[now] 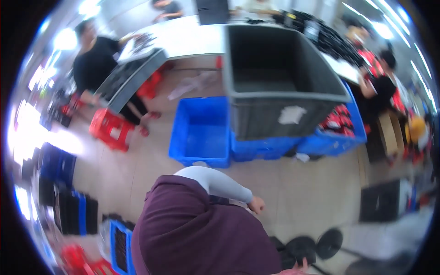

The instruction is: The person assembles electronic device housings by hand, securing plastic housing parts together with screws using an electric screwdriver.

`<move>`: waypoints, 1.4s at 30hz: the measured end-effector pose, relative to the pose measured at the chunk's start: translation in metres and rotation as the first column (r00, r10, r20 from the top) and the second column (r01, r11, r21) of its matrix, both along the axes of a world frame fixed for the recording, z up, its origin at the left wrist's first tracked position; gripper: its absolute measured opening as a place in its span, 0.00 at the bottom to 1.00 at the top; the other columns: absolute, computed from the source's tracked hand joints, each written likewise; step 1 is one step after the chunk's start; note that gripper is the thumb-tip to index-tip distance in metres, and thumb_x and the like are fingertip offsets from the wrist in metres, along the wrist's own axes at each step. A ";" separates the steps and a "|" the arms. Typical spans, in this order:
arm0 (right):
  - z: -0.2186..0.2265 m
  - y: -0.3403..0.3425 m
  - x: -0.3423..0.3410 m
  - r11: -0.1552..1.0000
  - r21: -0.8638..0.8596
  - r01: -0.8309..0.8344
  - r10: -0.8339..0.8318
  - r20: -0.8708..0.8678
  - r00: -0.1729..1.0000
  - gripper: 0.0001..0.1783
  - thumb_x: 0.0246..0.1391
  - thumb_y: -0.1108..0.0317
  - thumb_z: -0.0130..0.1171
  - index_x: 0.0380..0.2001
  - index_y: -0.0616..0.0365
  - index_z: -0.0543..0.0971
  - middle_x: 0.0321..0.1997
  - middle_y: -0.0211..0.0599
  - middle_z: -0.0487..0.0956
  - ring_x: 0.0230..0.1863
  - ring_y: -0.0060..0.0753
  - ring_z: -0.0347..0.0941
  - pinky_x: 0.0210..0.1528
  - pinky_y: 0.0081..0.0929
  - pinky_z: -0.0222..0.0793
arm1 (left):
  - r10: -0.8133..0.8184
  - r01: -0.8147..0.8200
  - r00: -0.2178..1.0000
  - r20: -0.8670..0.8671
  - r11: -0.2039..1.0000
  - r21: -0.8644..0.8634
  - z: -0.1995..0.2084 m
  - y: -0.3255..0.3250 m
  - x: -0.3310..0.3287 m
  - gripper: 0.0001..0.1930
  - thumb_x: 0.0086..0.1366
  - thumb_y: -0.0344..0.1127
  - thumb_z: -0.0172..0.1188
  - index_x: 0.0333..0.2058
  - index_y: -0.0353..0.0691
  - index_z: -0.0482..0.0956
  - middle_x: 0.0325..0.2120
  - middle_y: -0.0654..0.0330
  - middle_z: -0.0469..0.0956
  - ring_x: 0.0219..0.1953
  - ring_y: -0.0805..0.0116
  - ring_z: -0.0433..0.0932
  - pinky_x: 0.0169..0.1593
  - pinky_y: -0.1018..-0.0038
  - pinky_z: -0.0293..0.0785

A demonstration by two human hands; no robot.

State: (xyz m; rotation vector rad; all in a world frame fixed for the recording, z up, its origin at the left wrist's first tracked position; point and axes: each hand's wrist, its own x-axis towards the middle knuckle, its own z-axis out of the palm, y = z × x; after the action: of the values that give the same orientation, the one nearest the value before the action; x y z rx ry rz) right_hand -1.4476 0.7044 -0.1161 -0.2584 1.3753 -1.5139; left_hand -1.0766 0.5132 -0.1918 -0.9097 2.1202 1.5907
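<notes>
My left arm, in a light grey sleeve, bends across the front of my purple top. The left hand [257, 205] is closed in a loose fist in front of my body; whether anything is inside the fingers is hidden. My right hand [294, 269] shows only in part at the lower edge, with its fingers apart and nothing seen in them. Close to it are black round, disc-like things [301, 249], blurred. Ahead stands a large grey bin [286, 117] on top of a blue crate [263, 149]. An open blue crate [200, 158] stands on the floor to its left.
A blue crate [339, 144] with red packets stands right of the grey bin. Behind is a white table [185, 39] with a pile of black items [334, 43]. At left, a person [96, 55] holds a grey tray [137, 85] above a red stool [110, 128]. Another person [382, 85] works at right.
</notes>
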 end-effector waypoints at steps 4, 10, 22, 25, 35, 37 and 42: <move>0.051 -0.170 0.116 0.763 -0.188 -0.619 0.640 0.082 0.764 0.39 0.39 0.79 0.58 0.59 0.54 0.60 0.50 0.37 0.70 0.50 0.33 0.67 0.54 0.31 0.61 | 0.736 -0.741 0.668 -0.106 0.646 -0.183 0.096 0.005 0.165 0.21 0.56 0.40 0.54 0.46 0.36 0.71 0.38 0.52 0.77 0.41 0.59 0.76 0.44 0.68 0.71; 0.098 -0.276 0.325 0.290 -0.237 -0.927 0.957 0.053 0.286 0.33 0.41 0.81 0.51 0.56 0.61 0.62 0.48 0.45 0.71 0.50 0.41 0.68 0.56 0.35 0.61 | 0.822 -0.835 -0.540 -0.180 -0.498 0.234 0.124 0.135 0.293 0.16 0.61 0.34 0.52 0.47 0.37 0.69 0.33 0.60 0.75 0.33 0.74 0.75 0.34 0.79 0.72; 0.079 -0.258 0.727 0.217 -0.173 -0.961 0.916 0.376 0.139 0.15 0.42 0.76 0.52 0.38 0.61 0.72 0.37 0.38 0.76 0.36 0.34 0.74 0.39 0.32 0.72 | 0.534 -0.510 -0.843 0.065 -0.831 0.224 0.061 0.338 0.451 0.16 0.60 0.32 0.54 0.46 0.35 0.68 0.32 0.59 0.75 0.32 0.71 0.75 0.32 0.77 0.73; 0.089 -0.276 0.815 0.309 -0.197 -0.930 0.897 0.387 0.216 0.12 0.43 0.74 0.53 0.36 0.60 0.73 0.35 0.37 0.76 0.37 0.33 0.73 0.38 0.31 0.71 | 0.539 -0.520 -0.841 0.057 -0.832 0.194 0.066 0.372 0.501 0.16 0.59 0.32 0.54 0.46 0.34 0.68 0.32 0.60 0.75 0.31 0.73 0.75 0.32 0.78 0.72; 0.112 -0.385 0.992 0.508 -0.265 -0.819 0.849 0.314 0.425 0.11 0.44 0.70 0.54 0.35 0.59 0.73 0.34 0.38 0.76 0.36 0.36 0.73 0.38 0.33 0.68 | 0.435 -0.426 -0.898 0.056 -0.896 0.124 0.092 0.408 0.625 0.16 0.59 0.31 0.54 0.46 0.35 0.68 0.33 0.60 0.74 0.33 0.73 0.75 0.33 0.79 0.71; 0.122 -0.411 1.023 0.548 -0.280 -0.788 0.830 0.295 0.473 0.13 0.44 0.70 0.54 0.37 0.57 0.72 0.36 0.38 0.76 0.38 0.36 0.72 0.38 0.35 0.68 | 0.432 -0.422 -0.900 0.060 -0.896 0.137 0.089 0.407 0.642 0.16 0.59 0.31 0.54 0.46 0.34 0.68 0.33 0.60 0.74 0.33 0.73 0.75 0.32 0.79 0.71; 0.120 -0.512 1.115 0.607 -0.416 -0.678 0.794 0.354 0.494 0.14 0.46 0.73 0.50 0.40 0.59 0.70 0.36 0.39 0.76 0.38 0.37 0.72 0.40 0.38 0.69 | 0.430 -0.420 -0.898 0.087 -0.900 0.113 0.081 0.409 0.699 0.16 0.59 0.30 0.54 0.46 0.34 0.68 0.33 0.60 0.74 0.32 0.72 0.75 0.32 0.79 0.72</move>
State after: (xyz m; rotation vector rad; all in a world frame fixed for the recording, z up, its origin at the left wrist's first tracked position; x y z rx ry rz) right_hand -0.3322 0.1921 0.0037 -0.4841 0.5044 -0.8656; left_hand -0.3774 0.9218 -0.1112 1.8206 0.4101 -0.8189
